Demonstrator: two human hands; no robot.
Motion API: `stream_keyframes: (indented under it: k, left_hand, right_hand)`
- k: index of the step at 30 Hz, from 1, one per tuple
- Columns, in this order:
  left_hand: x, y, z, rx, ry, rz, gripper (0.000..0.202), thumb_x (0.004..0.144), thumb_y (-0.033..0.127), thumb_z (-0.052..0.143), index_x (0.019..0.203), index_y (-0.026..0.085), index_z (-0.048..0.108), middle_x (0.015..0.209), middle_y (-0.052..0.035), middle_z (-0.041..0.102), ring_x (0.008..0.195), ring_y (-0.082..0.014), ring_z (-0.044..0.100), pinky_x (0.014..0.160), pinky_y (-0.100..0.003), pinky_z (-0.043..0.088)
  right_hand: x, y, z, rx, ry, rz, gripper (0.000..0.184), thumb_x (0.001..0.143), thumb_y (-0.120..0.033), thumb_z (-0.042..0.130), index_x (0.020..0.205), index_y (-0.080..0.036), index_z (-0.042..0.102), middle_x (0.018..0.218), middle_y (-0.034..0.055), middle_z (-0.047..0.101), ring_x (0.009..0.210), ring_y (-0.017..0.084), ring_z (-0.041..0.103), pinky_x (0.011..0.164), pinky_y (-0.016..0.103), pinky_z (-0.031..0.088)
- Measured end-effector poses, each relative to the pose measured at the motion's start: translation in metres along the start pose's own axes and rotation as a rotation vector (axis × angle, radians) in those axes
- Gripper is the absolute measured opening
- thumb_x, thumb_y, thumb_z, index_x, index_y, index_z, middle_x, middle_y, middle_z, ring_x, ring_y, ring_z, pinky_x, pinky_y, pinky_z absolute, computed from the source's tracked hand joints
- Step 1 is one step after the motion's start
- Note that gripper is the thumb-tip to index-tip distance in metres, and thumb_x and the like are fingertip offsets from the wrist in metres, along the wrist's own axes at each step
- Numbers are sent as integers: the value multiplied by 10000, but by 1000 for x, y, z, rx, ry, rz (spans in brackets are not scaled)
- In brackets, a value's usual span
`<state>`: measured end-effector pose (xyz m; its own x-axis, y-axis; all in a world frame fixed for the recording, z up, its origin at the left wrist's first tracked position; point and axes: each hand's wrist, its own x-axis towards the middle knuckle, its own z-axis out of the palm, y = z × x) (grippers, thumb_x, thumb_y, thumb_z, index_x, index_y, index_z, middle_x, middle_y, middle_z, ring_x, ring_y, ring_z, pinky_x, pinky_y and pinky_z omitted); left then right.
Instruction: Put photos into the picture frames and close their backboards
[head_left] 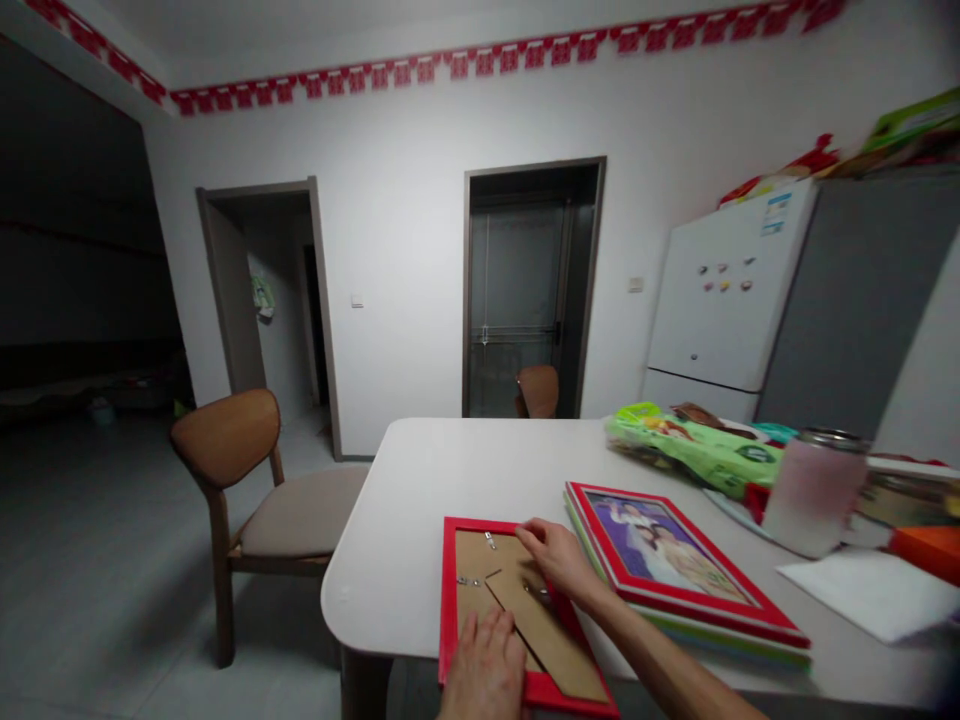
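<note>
A red picture frame [451, 570] lies face down near the table's front edge, its brown backing board [472, 548] facing up. Small metal clips and hangers show on the backing, along with a slanted brown stand flap [555, 640]. My left hand [487, 665] rests on the lower left of the frame, fingers stretched flat over the backing. My right hand [559, 560] is at the upper right, its fingers bent together over the frame's edge; the fingertips are partly hidden. Just right of it is a stack of frames, topped by a red-framed photo [667, 550] of people.
On the white table [405, 480] are a green packet [694, 448], a pinkish jar [817, 490] and white paper [874, 590] at the right. A wooden chair [225, 430] stands left of the table, another chair [538, 390] behind it. A fridge [724, 290] is at the back right.
</note>
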<state>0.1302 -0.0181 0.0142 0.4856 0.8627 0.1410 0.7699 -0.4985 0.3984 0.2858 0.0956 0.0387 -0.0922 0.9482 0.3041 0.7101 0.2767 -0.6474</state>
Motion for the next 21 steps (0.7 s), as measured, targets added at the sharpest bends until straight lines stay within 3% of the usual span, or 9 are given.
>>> stream_keyframes:
  k: [2,5,7,8,10,12,15,17,21]
  left_hand:
    - [-1,1,-10,-54,82,-13,562,531,56,517,1089,94,460,1243,-173,406,1168,-293,325,984,-485,204]
    - [0,10,-34,-280,333,-29,501,564,75,480,1060,131,457,1175,-134,478,1103,-269,410,949,-446,290]
    - [7,25,-46,-543,495,-48,318,656,138,456,972,164,470,1063,-93,544,992,-228,499,872,-385,382]
    - [11,34,-49,-682,557,-61,233,698,181,443,930,173,465,998,-77,565,932,-209,530,831,-360,411]
    - [23,53,-50,-934,638,-69,174,732,261,448,884,178,442,908,-58,579,854,-188,556,783,-330,436]
    - [36,70,-49,-1129,680,-34,237,709,292,493,903,180,416,900,-52,580,853,-181,560,785,-317,435]
    - [59,84,-47,-1335,693,27,440,653,273,562,1029,189,348,1004,-67,565,935,-185,541,820,-312,420]
    - [76,86,-44,-1394,666,-4,536,648,264,571,1102,184,298,1060,-88,548,970,-188,528,835,-313,411]
    - [109,88,-16,-1357,461,-91,481,699,262,515,1119,127,323,1026,-121,581,895,-184,573,796,-304,432]
  right_hand:
    - [-14,4,-15,161,48,65,370,757,-408,334,823,-152,592,766,58,644,672,151,573,588,244,411]
    - [-41,-3,-20,637,134,266,360,713,-444,410,883,-162,557,738,45,624,586,129,561,518,236,411]
    - [-61,-17,-11,916,57,383,334,685,-446,470,863,-173,547,694,29,612,522,108,543,479,222,399]
    - [-69,-26,-5,1013,-61,433,336,683,-456,480,858,-177,544,677,25,611,504,107,543,464,221,396]
    - [-80,-40,4,1170,-192,435,378,700,-491,451,898,-180,536,665,31,622,535,133,569,469,238,415]
    - [-83,-43,1,1268,-87,349,381,698,-468,471,956,-192,515,728,36,643,634,164,598,530,267,449]
    - [-73,-23,-37,1218,151,287,382,679,-389,515,1010,-200,498,795,35,658,742,195,609,625,306,474]
    - [-63,1,-76,1049,188,370,388,682,-348,506,1039,-196,501,736,44,668,676,206,621,603,324,481]
    - [-48,51,-144,751,257,404,405,669,-342,515,1043,-188,539,703,47,675,562,210,616,534,333,480]
